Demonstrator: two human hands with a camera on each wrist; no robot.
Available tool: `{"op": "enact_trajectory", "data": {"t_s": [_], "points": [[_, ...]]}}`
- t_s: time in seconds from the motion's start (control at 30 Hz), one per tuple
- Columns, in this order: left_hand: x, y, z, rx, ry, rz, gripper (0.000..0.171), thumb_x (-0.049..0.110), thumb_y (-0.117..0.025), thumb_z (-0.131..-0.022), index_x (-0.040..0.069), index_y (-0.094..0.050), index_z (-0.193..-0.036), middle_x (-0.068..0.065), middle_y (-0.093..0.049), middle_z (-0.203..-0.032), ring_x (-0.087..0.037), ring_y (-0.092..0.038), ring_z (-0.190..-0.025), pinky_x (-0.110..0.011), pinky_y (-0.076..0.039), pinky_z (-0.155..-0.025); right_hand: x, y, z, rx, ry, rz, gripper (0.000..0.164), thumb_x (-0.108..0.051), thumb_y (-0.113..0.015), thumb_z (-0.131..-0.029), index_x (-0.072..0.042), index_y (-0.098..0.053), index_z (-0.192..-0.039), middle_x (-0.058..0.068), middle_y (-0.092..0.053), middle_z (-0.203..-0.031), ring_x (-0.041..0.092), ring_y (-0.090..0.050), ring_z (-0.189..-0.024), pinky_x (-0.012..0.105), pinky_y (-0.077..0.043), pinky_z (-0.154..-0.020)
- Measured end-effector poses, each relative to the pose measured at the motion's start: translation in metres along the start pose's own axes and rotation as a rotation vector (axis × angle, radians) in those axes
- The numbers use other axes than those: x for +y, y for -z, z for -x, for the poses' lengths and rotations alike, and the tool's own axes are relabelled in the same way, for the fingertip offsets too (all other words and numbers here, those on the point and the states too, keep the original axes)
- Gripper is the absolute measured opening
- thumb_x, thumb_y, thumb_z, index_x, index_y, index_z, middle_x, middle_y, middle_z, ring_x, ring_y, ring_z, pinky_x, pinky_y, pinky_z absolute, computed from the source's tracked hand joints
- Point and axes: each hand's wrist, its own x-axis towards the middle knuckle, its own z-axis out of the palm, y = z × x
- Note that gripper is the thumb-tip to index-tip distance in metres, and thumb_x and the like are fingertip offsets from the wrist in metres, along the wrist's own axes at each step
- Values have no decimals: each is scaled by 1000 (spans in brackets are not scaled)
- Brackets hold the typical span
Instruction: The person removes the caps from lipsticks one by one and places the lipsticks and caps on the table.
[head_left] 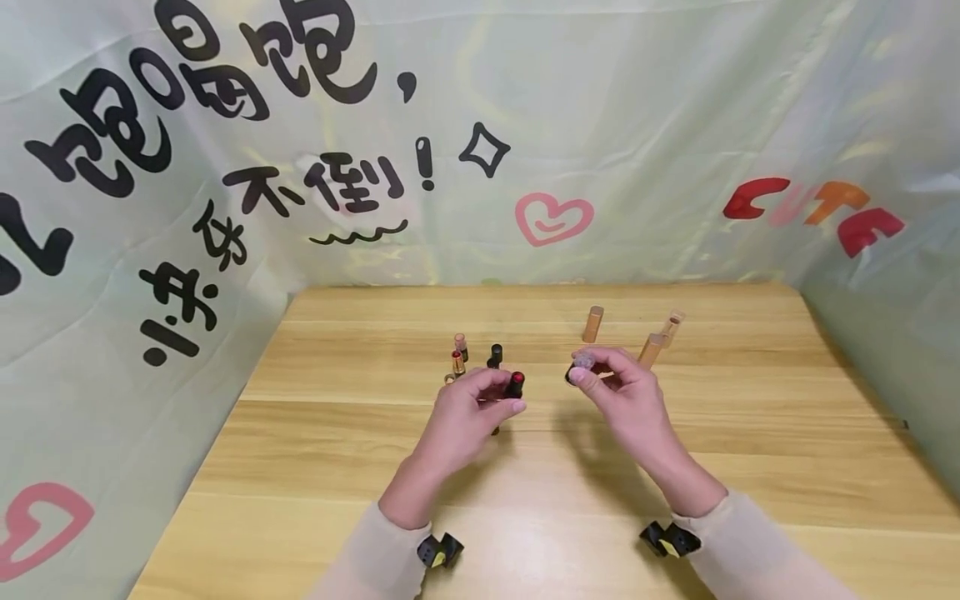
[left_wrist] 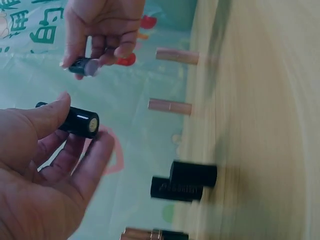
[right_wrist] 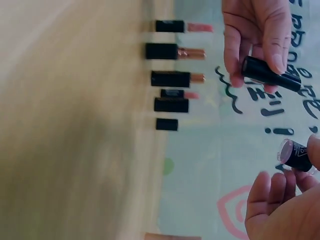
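Observation:
My left hand (head_left: 459,421) pinches a black lipstick tube (head_left: 515,388) whose top shows red in the head view. The left wrist view shows a pale round label on the near end of that lipstick (left_wrist: 80,122). To its right, my right hand (head_left: 633,408) pinches a short black piece (head_left: 572,374) with a clear, greyish end, perhaps a cap. That clear end also shows in the right wrist view, on the black piece (right_wrist: 296,154) with pale print. Both hands are above the table, and the two held things are apart.
Behind my left hand, several lipsticks stand on the wooden table (head_left: 337,467), among them a gold-and-red one (head_left: 457,362) and a black tube (head_left: 496,353). Copper tubes (head_left: 593,324) stand behind my right hand. A printed cloth (head_left: 637,108) hangs around the table.

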Motion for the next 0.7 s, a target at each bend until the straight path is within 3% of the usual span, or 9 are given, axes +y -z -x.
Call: {"op": "enact_trajectory", "data": {"t_s": [0.17,0.3,0.47,0.7], "points": [[-8,16,14,15,34,-62,30,33,-75,-86,25,-68,-114,10,-69,-101,-9,-65,-87,-24,-54,-73,3,-12,8,-48,12,106,23,-25,-74,-87,-14,-71,-106,-1,-63,-97,11,-59,-87,20,-52,-73],[-17,29,27,0,71,-88,28,26,-76,-85,24,-68,-111,10,-70,-98,-8,-66,-86,-24,-56,-75,6,-25,16,-139,4,183,24,-29,-75,-85,-20,-70,-107,-6,-65,-96,11,-60,-87,23,-53,-73],[-26,45,41,-30,110,-210,22,24,-77,-83,26,-68,-104,12,-69,-94,-6,-65,-88,-28,-55,-81,7,-43,25,-252,23,266,26,-24,-78,-83,-18,-70,-107,-9,-65,-91,9,-59,-81,22,-53,-68],[-36,56,50,-57,146,-331,18,19,-79,-81,24,-64,-91,12,-65,-86,-7,-60,-78,-27,-51,-71,3,-65,35,-357,57,407,17,-18,-78,-82,-20,-69,-95,-14,-58,-76,3,-54,-68,19,-49,-60]]}}
